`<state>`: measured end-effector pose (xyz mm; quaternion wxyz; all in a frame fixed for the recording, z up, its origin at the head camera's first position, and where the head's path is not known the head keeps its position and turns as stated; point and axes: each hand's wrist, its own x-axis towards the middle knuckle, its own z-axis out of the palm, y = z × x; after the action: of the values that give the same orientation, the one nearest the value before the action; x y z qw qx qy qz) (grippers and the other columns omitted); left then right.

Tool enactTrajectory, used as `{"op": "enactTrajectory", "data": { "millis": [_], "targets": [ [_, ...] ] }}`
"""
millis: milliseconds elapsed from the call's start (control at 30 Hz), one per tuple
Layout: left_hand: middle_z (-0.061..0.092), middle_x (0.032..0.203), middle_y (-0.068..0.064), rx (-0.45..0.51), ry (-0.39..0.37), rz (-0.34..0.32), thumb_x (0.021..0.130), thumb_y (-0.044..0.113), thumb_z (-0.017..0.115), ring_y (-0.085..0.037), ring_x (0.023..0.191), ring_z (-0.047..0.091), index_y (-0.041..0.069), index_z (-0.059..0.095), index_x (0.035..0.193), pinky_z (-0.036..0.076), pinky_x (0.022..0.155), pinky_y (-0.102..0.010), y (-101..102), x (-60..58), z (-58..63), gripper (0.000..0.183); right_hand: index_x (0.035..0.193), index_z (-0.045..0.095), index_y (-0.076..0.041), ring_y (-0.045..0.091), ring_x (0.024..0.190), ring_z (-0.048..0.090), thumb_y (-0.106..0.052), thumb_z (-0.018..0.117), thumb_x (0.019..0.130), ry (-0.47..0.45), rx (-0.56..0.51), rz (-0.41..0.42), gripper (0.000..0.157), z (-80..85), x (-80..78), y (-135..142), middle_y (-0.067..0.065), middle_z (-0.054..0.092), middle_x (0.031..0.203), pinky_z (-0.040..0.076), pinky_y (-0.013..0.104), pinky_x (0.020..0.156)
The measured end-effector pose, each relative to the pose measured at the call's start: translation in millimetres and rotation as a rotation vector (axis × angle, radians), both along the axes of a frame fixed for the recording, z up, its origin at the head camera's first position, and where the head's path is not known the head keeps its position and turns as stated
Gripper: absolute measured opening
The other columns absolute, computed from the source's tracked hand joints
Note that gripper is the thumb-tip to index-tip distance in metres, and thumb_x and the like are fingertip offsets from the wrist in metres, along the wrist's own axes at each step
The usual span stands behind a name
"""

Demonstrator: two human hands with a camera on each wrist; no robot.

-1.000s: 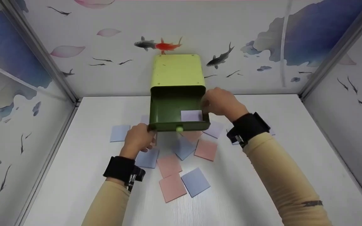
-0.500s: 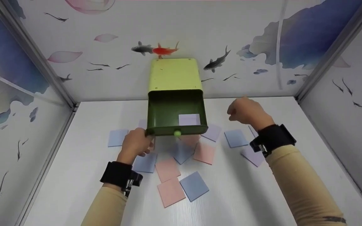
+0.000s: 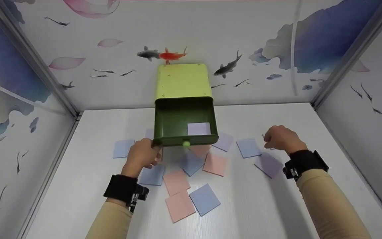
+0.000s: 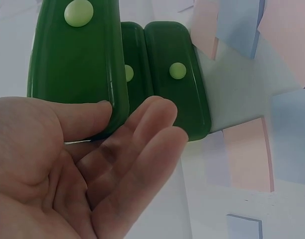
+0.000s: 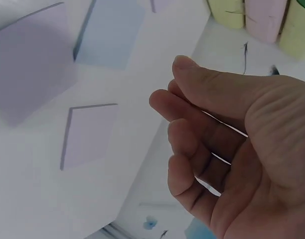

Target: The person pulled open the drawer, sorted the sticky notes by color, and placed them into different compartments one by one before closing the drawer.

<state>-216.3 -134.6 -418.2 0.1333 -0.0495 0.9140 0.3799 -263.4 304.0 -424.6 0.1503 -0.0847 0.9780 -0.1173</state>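
A small chest [image 3: 183,81] with a yellow-green top stands at the back wall. Its green drawer [image 3: 171,119] is pulled out, and one pale purple square [image 3: 198,128] lies inside at the front right. My left hand [image 3: 141,153] grips the drawer's front left corner; in the left wrist view the thumb [image 4: 87,119] lies along its edge, the other fingers loosely bent. My right hand [image 3: 284,139] is over the table's right side, fingers bent and holding nothing. A purple square tile [image 5: 90,134] lies near its fingertips in the right wrist view, mostly hidden by the hand from the head.
Pink tiles [image 3: 180,205] and blue tiles [image 3: 205,199] lie scattered on the white table in front of the chest. Right of it lie a blue tile [image 3: 248,147] and a purple tile [image 3: 268,164]. Two shut drawers with light-green knobs [image 4: 178,70] sit below the pulled one. Printed walls surround the table.
My right hand has moved from the drawer's right side out to the right and down toward the table. The left hand stays at the drawer corner. The whole head view has shifted slightly.
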Motion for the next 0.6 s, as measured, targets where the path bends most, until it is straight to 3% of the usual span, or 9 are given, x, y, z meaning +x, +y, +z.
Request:
{"op": "enactTrajectory", "data": {
  "millis": [267,433,600],
  "targets": [
    [0.072,0.085,-0.012,0.003,0.023,0.002,0.100,0.024,0.049,-0.017,0.060,0.069,-0.001,0.067,0.097,0.055,0.052,-0.030,1,2.2,-1.0,0.031,0.118,0.064,0.007,0.047,0.107,0.059,-0.019,0.074,0.083,-0.097,0.045,-0.060,0.044,-30.4,13.9,22,0.028,0.064,0.118,0.049,0.057,0.087],
    [0.072,0.086,-0.015,0.014,0.030,0.007,0.100,0.025,0.049,-0.018,0.061,0.069,-0.001,0.067,0.094,0.055,0.051,-0.029,1,4.0,-1.1,0.032,0.124,0.056,0.010,0.048,0.110,0.055,-0.024,0.077,0.081,-0.141,0.022,-0.101,0.059,-49.2,25.3,29,0.032,0.058,0.124,0.047,0.058,0.088],
    [0.072,0.083,-0.013,0.013,0.035,0.014,0.100,0.026,0.049,-0.019,0.061,0.070,-0.001,0.067,0.091,0.054,0.051,-0.029,1,4.5,-1.1,0.033,0.126,0.049,0.011,0.041,0.103,0.056,-0.038,0.083,0.074,-0.151,-0.002,-0.146,0.078,-67.3,31.0,33,0.035,0.052,0.126,0.047,0.058,0.089]
  ]
}}
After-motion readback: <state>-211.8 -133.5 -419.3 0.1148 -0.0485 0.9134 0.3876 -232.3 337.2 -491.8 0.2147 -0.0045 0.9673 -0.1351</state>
